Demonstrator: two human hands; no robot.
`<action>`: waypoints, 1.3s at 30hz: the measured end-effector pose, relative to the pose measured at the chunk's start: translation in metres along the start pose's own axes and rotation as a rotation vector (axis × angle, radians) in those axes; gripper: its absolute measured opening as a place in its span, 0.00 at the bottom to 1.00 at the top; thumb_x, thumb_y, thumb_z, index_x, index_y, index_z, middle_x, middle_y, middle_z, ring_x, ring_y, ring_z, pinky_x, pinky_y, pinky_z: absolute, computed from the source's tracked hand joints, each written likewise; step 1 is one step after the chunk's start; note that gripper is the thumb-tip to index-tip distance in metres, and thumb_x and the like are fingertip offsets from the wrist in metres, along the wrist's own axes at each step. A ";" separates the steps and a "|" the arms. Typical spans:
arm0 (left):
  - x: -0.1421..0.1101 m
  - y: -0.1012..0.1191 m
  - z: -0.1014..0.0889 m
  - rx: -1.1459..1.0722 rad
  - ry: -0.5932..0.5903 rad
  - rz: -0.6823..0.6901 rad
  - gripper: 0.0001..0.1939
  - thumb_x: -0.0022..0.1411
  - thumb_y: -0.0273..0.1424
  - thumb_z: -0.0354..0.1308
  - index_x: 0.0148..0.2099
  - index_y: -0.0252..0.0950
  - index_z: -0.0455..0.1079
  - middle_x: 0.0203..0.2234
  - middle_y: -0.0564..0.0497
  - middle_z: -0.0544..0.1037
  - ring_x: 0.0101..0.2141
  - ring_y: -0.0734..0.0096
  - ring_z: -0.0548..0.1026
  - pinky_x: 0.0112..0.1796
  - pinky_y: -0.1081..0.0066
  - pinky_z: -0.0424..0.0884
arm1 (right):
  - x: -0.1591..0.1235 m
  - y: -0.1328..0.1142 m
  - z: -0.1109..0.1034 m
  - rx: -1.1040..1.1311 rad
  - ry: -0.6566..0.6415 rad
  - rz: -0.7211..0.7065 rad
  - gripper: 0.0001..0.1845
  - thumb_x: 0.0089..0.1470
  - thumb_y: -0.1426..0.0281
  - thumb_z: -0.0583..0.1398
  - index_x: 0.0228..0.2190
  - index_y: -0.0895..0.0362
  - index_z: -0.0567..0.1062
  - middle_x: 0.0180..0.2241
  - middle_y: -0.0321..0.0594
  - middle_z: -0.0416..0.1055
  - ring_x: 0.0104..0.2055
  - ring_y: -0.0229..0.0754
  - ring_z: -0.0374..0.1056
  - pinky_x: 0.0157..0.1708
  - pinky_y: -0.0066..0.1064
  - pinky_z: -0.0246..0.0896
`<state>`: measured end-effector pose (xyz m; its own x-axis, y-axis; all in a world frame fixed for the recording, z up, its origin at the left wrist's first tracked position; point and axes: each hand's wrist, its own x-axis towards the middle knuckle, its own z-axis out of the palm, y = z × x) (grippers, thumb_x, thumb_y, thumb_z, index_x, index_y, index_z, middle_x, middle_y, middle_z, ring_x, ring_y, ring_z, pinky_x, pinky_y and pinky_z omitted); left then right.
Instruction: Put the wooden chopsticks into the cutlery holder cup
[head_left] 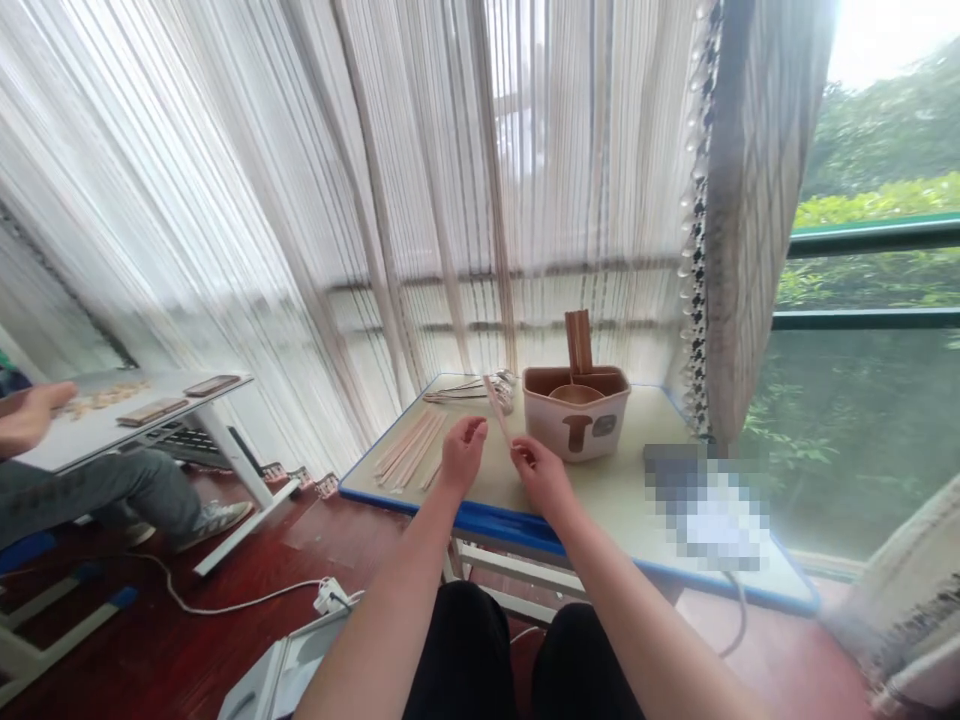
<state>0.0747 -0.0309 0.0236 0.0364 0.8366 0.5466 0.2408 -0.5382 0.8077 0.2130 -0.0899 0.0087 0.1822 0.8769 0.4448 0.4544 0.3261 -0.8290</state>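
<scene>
My right hand (541, 472) is closed on the lower end of a light wooden chopstick (498, 408), which slants up and to the left. My left hand (463, 455) hovers beside it, fingers loosely bent and a little apart, with nothing visible in them. Several pale chopsticks (409, 447) lie side by side on the table (495, 470), left of that hand. Behind them rests a bunch of metal spoons (469, 388). A white utensil box (544, 422) with a brown rim stands right of the hands. Brown chopsticks (578, 342) stick up from its back part.
A blurred-out object (705, 505) with a cable lies on the table's right side. Sheer curtains (420, 200) hang behind. At left, another person's hand (37, 415) is over a second table (90, 440) holding small pale pieces. A power strip (330, 597) is below left.
</scene>
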 end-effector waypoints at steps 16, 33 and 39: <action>0.087 0.019 0.047 -0.680 -0.282 -0.228 0.19 0.49 0.43 0.58 0.35 0.30 0.73 0.23 0.50 0.71 0.21 0.81 0.64 0.22 0.77 0.58 | 0.010 0.009 0.001 -0.262 0.074 0.023 0.15 0.52 0.65 0.50 0.37 0.57 0.72 0.33 0.44 0.73 0.34 0.43 0.67 0.36 0.31 0.60; 0.086 -0.005 0.033 -0.908 -0.244 -0.367 0.16 0.48 0.33 0.62 0.40 0.30 0.73 0.29 0.45 0.75 0.26 0.78 0.70 0.30 0.74 0.65 | 0.045 0.008 0.020 -0.255 -0.091 -0.077 0.12 0.54 0.68 0.49 0.36 0.57 0.70 0.31 0.42 0.72 0.31 0.41 0.66 0.31 0.29 0.57; 0.081 0.004 0.030 -0.945 -0.302 -0.307 0.14 0.48 0.32 0.63 0.37 0.29 0.73 0.28 0.45 0.76 0.27 0.77 0.71 0.31 0.74 0.65 | 0.035 0.002 0.018 -0.244 -0.113 -0.140 0.11 0.55 0.68 0.49 0.35 0.56 0.69 0.30 0.41 0.71 0.30 0.41 0.66 0.30 0.28 0.57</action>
<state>0.1075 0.0376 0.0643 0.3750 0.8719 0.3148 -0.5728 -0.0490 0.8182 0.2045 -0.0524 0.0159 0.0111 0.8678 0.4968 0.6671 0.3637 -0.6502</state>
